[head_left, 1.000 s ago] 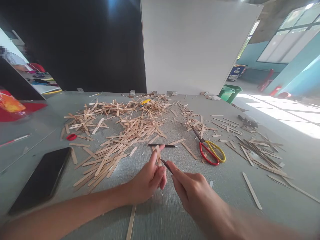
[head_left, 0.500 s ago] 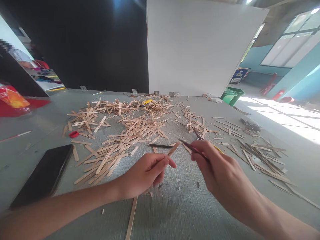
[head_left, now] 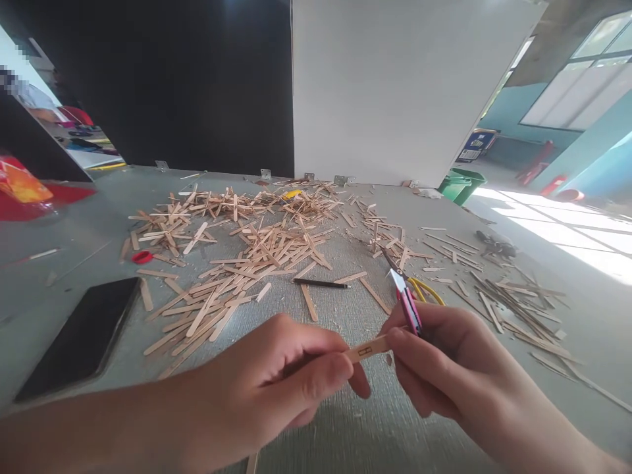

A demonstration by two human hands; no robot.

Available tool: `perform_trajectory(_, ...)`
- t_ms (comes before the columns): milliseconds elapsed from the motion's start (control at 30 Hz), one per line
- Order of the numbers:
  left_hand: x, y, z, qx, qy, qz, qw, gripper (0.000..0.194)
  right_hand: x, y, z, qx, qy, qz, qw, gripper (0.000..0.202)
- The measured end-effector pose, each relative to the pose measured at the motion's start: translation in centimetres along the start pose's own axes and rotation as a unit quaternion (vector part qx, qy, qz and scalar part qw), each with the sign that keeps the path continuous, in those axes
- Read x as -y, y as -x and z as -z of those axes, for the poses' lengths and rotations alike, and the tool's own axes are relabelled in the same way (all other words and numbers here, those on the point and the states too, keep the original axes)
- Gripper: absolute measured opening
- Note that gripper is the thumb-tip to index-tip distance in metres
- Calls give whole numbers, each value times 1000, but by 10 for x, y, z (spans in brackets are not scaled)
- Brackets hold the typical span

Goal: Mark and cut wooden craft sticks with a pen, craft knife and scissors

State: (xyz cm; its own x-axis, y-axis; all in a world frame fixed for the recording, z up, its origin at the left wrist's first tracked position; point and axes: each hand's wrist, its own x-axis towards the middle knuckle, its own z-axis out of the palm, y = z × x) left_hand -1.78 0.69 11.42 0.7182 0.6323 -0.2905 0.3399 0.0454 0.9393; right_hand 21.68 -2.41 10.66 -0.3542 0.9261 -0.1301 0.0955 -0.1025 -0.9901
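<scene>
My left hand [head_left: 291, 375] is closed, pinching a short wooden craft stick [head_left: 366, 350] between thumb and forefinger. Small dark outlines are drawn on the stick's face. The stick's other end meets the fingertips of my right hand [head_left: 454, 362]. That hand also grips a pink utility knife [head_left: 409, 308], its blade pointing up and away from the stick. Just beyond the knife lies a tool with yellow handles [head_left: 429, 289], partly hidden by my fingers. A slim black pen [head_left: 320, 283] rests on the table past both hands.
Loose craft sticks [head_left: 266, 253] spread in a heap across the grey table [head_left: 355, 421]. Thin offcuts [head_left: 518, 303] lie at right. A black phone [head_left: 79, 336] and a red ring [head_left: 142, 257] are at left. Black and white panels [head_left: 375, 92] stand behind; a green bin [head_left: 461, 185] is beyond.
Both hands have come closer to me and together. The knife has turned upward, and my right fingertips now meet the stick's end. The stick has swung to nearly level.
</scene>
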Motion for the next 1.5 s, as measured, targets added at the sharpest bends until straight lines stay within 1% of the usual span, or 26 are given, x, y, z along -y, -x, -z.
perform_trajectory(100,2,0,-1,-10,2,-16,1000,53,-1,0,0,-1,-14,2,1000,41)
perform_trajectory(267,3,-1,-1,-24,-5,-13,1000,52,-1,-4,0,-3,-4,20,1000,40)
perform_trajectory(433,6,-2,1,-24,3,-10,1000,45,-2,-5,0,-15,9,24,1000,40)
perform_trajectory(533,6,-4,2,-35,-13,-18,999,43,-4,-6,0,-19,20,30,999,39)
perform_trajectory(600,6,-5,1,-49,-12,-27,998,42,-6,-7,0,-49,39,59,996,32)
perform_trajectory(633,6,-5,1,-58,-3,-31,998,41,-8,-7,-1,-82,63,82,991,29)
perform_trajectory(700,7,-6,-1,-83,27,-37,995,39,-10,-5,-2,-155,124,125,972,24)
perform_trajectory(733,8,-6,-1,-97,41,-40,994,38,-10,-4,-3,-177,146,130,965,25)
perform_trajectory(767,9,-6,-2,-108,49,-43,992,36,-9,-1,-5,-185,153,119,963,27)
perform_trajectory(867,14,-5,-4,-127,34,-50,990,33,-5,7,-13,-158,117,43,980,37)
perform_trajectory(933,17,-5,-6,-131,7,-52,990,34,-3,11,-18,-135,122,18,983,35)
perform_trajectory(1033,20,-4,-9,-140,-29,-60,988,39,-6,11,-22,-100,168,37,980,30)
perform_trajectory(1167,23,-3,-12,-144,-64,-80,984,42,-12,9,-21,-99,192,61,975,33)
perform_trajectory(1367,25,-4,-11,-123,-74,-66,987,45,-10,6,-19,-68,223,108,966,36)
perform_trajectory(1500,22,-4,-13,-132,-67,-72,986,46,-9,5,-18,-67,231,118,963,35)
